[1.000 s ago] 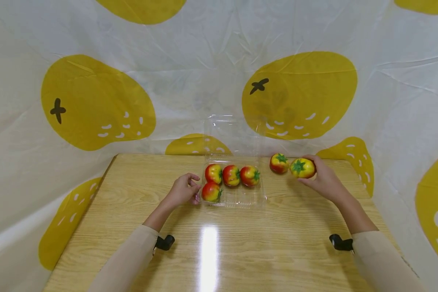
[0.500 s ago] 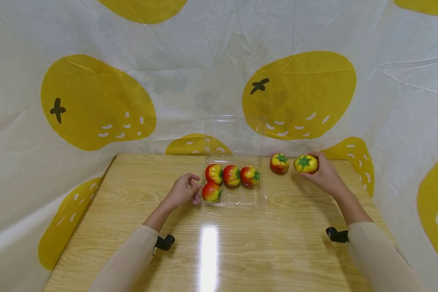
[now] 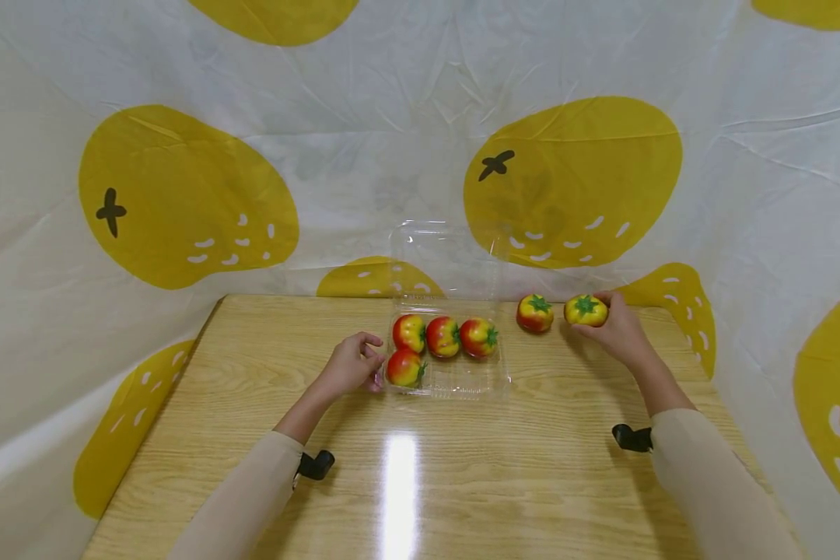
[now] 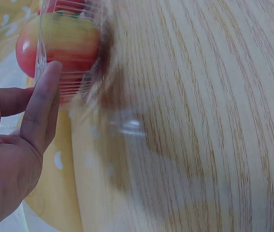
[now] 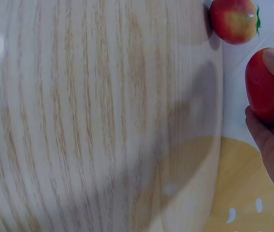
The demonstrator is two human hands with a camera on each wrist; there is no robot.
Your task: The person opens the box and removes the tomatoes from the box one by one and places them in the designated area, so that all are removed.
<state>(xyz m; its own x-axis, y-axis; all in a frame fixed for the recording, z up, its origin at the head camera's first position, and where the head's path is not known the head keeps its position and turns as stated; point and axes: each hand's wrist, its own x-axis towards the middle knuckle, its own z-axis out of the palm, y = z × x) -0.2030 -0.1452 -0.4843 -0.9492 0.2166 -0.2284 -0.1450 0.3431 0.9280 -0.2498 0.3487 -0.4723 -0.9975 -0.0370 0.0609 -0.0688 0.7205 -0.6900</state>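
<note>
In the head view, my right hand [image 3: 616,327] holds a yellow-and-red toy tomato [image 3: 586,310] by its sides, green leaf cap facing up. The right wrist view shows thumb and fingers around that tomato's red underside [image 5: 267,92]. Just left of it, a second toy tomato [image 3: 535,313] rests by the table's back edge. My left hand [image 3: 353,363] pinches the left rim of a clear plastic clamshell box [image 3: 462,381], its lid [image 3: 448,260] raised. Inside the box, several toy tomatoes [image 3: 443,337] fill the back row and the front left spot.
The box stands near the back of a wooden table [image 3: 490,467]. Behind and beside the table hangs a white cloth [image 3: 364,155] with big yellow fruit prints. Both wrists carry small black camera mounts [image 3: 631,438].
My right hand has shifted slightly right and toward the back with the toy tomato, widening the gap to the neighbouring tomato. The left hand and the box have stayed in place.
</note>
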